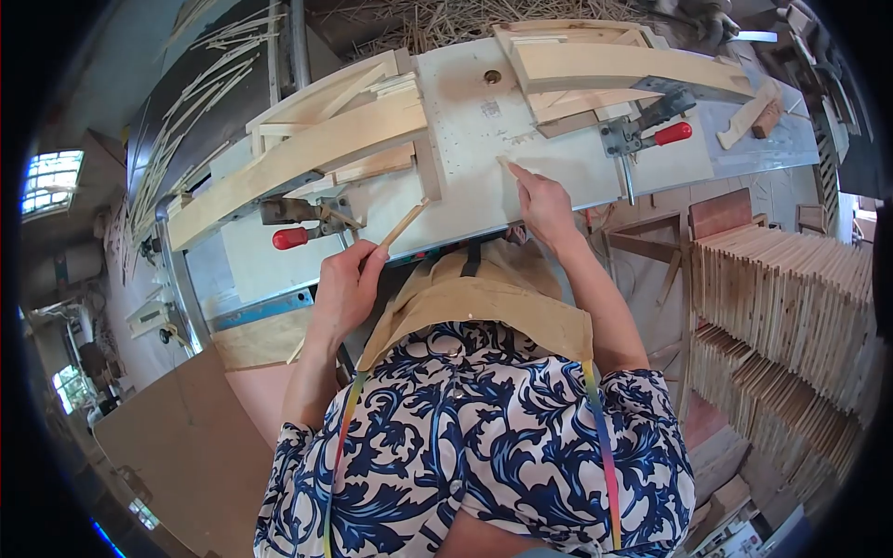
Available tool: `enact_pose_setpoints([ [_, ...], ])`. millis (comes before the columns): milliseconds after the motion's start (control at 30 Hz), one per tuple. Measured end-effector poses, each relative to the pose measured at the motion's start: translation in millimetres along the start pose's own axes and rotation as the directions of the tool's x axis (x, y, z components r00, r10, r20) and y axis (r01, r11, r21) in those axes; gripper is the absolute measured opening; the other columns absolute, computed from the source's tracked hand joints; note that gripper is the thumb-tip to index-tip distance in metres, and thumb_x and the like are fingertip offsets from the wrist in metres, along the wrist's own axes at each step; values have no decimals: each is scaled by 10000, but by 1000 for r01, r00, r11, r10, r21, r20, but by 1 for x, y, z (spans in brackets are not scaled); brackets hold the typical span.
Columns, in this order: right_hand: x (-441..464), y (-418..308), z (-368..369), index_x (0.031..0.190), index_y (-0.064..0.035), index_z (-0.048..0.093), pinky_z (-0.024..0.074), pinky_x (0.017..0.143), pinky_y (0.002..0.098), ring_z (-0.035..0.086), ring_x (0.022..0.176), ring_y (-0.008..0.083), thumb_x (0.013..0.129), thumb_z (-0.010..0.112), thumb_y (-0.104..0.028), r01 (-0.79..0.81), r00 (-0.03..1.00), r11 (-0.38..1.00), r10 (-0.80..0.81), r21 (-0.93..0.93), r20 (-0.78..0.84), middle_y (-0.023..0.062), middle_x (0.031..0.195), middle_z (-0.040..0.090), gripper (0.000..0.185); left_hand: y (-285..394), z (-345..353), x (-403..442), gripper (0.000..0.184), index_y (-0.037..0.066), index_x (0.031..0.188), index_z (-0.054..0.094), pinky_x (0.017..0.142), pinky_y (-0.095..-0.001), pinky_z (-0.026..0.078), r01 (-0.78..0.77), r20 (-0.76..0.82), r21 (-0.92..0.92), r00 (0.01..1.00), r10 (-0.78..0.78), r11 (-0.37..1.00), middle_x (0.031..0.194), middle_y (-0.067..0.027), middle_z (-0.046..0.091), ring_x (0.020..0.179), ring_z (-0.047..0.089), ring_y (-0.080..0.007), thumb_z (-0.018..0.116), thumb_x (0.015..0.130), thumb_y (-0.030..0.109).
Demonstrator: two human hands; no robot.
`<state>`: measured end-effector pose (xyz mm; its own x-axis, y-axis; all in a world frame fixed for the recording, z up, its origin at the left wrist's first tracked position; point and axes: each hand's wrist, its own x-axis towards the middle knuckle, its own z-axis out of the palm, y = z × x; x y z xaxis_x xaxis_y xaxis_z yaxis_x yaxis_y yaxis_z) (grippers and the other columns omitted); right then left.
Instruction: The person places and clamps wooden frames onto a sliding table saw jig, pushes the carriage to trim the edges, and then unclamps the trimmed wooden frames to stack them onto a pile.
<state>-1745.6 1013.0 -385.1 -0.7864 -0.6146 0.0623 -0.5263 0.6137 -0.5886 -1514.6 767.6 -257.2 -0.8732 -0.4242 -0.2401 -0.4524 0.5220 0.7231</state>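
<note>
My left hand (346, 286) is closed on a thin wooden stick (405, 221) at the front edge of the white work board (465, 200). Between the fingers of my right hand (543, 206) is a small wood piece (506, 166), its tip over the board. Left of centre, a curved wooden jig (307, 149) carries a toggle clamp with a red handle (290, 239), close to my left hand. Another curved jig (633, 70) lies at the upper right, with a second red-handled clamp (673, 134).
Thin wood offcuts (437, 20) are heaped behind the board, and more strips (200, 98) lie at the upper left. Stacked slats (781, 279) stand at the right. A wooden piece with a brown block (767, 119) rests at the board's right end. A large brown panel (186, 456) is at lower left.
</note>
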Motion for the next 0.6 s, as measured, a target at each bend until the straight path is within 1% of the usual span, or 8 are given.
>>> enact_pose_setpoints([
  [133, 3, -2, 0, 1319, -103, 663, 536, 719, 497, 673, 818, 408, 959, 566, -100, -23, 998, 997, 27, -69, 55, 202, 902, 696, 373, -6, -1, 1, 238, -41, 966, 686, 555, -379, 443, 18, -4, -19, 1000, -18, 1000, 664, -198, 610, 553, 561, -305, 632, 1014, 186],
  [233, 5, -5, 0, 1333, -118, 656, 540, 704, 489, 681, 806, 389, 948, 565, -97, -23, 994, 985, 40, -168, 101, 185, 885, 690, 396, -8, -4, 3, 281, -31, 981, 700, 561, -317, 395, 67, 25, -10, 997, -66, 998, 643, -82, 541, 599, 467, -142, 587, 1045, 218],
  [300, 8, -7, -1, 1343, -145, 652, 548, 683, 471, 695, 781, 357, 929, 560, -96, 1, 990, 955, 41, -296, 137, 161, 851, 679, 427, -11, -4, 5, 284, -30, 981, 701, 560, -317, 394, 65, 26, -17, 998, -64, 998, 642, -80, 540, 597, 465, -142, 587, 1046, 222],
  [467, 14, -7, -6, 1368, -118, 636, 544, 691, 447, 692, 766, 320, 969, 571, -94, 31, 983, 921, 42, -388, 178, 164, 828, 670, 405, -14, 0, 8, 297, -27, 978, 704, 559, -313, 391, 41, 34, -39, 999, -39, 998, 638, -70, 541, 592, 459, -139, 587, 1050, 237],
  [500, 11, 3, -6, 1369, -111, 634, 530, 647, 411, 658, 716, 272, 981, 571, -99, -15, 989, 985, 39, -173, 140, 139, 802, 647, 393, -14, 1, 9, 301, -26, 978, 704, 559, -312, 390, 34, 33, -46, 999, -33, 998, 638, -66, 542, 592, 459, -137, 588, 1050, 242],
  [533, 10, 13, -7, 1371, -105, 632, 516, 604, 376, 623, 665, 223, 993, 571, -104, -49, 994, 997, 43, 53, 102, 113, 776, 625, 382, -15, 1, 10, 301, -26, 978, 704, 559, -312, 390, 33, 33, -50, 999, -32, 998, 638, -66, 542, 592, 459, -137, 588, 1050, 242],
  [567, 11, 17, -13, 1372, -98, 630, 502, 560, 340, 589, 614, 174, 1005, 571, -109, -71, 996, 958, 54, 277, 68, 87, 751, 603, 372, -15, 2, 11, 302, -26, 979, 705, 559, -309, 389, 38, 29, -51, 999, -36, 998, 636, -62, 539, 594, 459, -133, 588, 1051, 243],
  [600, 10, 19, -18, 1372, -98, 630, 502, 560, 340, 589, 614, 174, 1005, 571, -109, -69, 996, 959, 51, 275, 71, 87, 751, 603, 372, -16, 1, 11, 303, -25, 980, 705, 559, -306, 388, 44, 24, -52, 999, -43, 998, 635, -58, 536, 595, 459, -129, 588, 1052, 245],
])
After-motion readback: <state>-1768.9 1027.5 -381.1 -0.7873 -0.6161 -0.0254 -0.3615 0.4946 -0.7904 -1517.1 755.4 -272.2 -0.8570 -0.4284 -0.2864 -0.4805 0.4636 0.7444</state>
